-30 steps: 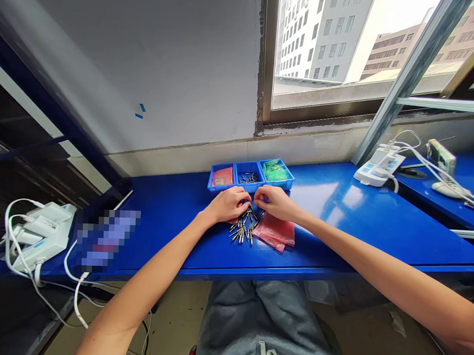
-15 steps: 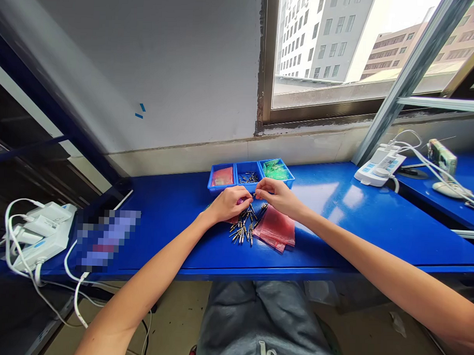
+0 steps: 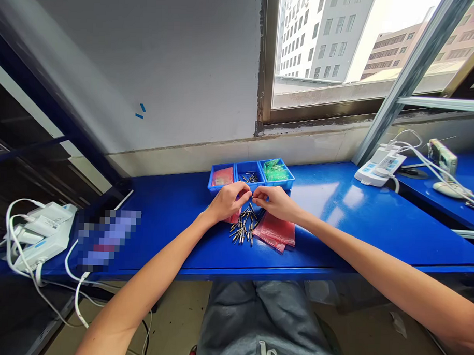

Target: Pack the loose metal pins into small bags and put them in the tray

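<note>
My left hand (image 3: 229,200) and my right hand (image 3: 274,201) nearly meet at the fingertips above the blue table. Both are closed in a pinch; whatever is between their fingers is too small to make out. Just below them lies a loose pile of thin metal parts (image 3: 243,227). Red plastic bags (image 3: 276,231) lie under and beside my right hand, and another red bag (image 3: 234,218) is partly covered by my left hand. Behind the hands stands a blue tray of three bins, with a red bag (image 3: 222,177), metal parts (image 3: 249,177) and green bags (image 3: 276,170).
White power strips with cables stand at the left (image 3: 50,233) and the right (image 3: 380,164) of the blue table (image 3: 336,243). A blurred-out item (image 3: 108,240) lies at the left. A phone (image 3: 442,157) stands at the far right. Wall and window rise behind.
My right hand has come slightly down and left, and my left hand's fingertips have shifted a little up, away from the pile. The bags and tray have stayed put.
</note>
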Demonstrator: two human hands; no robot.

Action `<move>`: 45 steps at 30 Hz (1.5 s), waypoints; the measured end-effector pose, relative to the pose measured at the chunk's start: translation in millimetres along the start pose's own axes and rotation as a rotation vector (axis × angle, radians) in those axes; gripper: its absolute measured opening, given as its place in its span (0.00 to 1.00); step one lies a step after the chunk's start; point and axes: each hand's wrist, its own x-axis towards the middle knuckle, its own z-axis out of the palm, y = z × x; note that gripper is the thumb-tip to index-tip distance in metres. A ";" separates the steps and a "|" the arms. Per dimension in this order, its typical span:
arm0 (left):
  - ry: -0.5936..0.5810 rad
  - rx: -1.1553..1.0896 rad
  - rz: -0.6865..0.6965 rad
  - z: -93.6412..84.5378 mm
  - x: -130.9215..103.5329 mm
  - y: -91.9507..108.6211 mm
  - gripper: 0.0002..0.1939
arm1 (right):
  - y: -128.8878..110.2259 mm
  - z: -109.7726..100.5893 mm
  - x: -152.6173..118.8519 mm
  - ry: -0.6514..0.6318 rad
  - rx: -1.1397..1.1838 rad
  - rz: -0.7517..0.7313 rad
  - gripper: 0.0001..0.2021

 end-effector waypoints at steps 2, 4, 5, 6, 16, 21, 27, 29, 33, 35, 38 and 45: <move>-0.020 -0.017 -0.019 0.8 -0.7 0.1 0.08 | -1.2 0.4 -0.5 -0.016 -0.008 0.006 0.05; -0.021 -0.013 -0.040 1.9 -1.9 -1.1 0.08 | -2.0 0.0 -0.5 -0.031 -0.010 0.019 0.06; -0.013 -0.004 -0.047 2.4 -2.5 -2.1 0.08 | -2.6 -0.4 -0.5 -0.034 -0.007 0.024 0.06; -0.001 0.009 -0.049 2.7 -2.9 -3.1 0.09 | -3.3 -0.9 -0.4 -0.036 -0.004 0.029 0.07; -0.029 0.174 0.133 -1.2 -3.6 -4.8 0.08 | -6.9 -4.5 0.5 -0.050 0.143 0.095 0.13; 0.008 0.208 0.143 -1.4 -3.6 -4.5 0.07 | -8.6 -4.5 -0.1 -0.077 0.186 0.063 0.16; 0.055 0.172 0.135 -0.3 -3.3 -2.1 0.05 | -8.0 -5.4 -0.5 0.002 0.149 0.023 0.18; 0.067 0.148 0.144 0.4 -3.1 -2.0 0.06 | -5.4 -4.9 -0.3 0.034 0.093 0.021 0.14; 0.090 0.090 0.164 1.3 -2.3 -3.7 0.08 | -0.3 -2.0 0.0 0.031 0.001 -0.015 0.09; 0.090 0.046 0.170 1.3 -2.0 -4.6 0.09 | 0.6 -0.6 0.1 0.022 -0.013 -0.032 0.08; 0.081 -0.013 0.165 1.0 -1.7 -4.9 0.09 | -0.5 -0.7 0.0 0.036 0.000 -0.026 0.09; 0.070 -0.029 0.145 0.1 -0.7 1.0 0.08 | 0.5 -5.6 1.3 -0.017 0.014 -0.023 0.10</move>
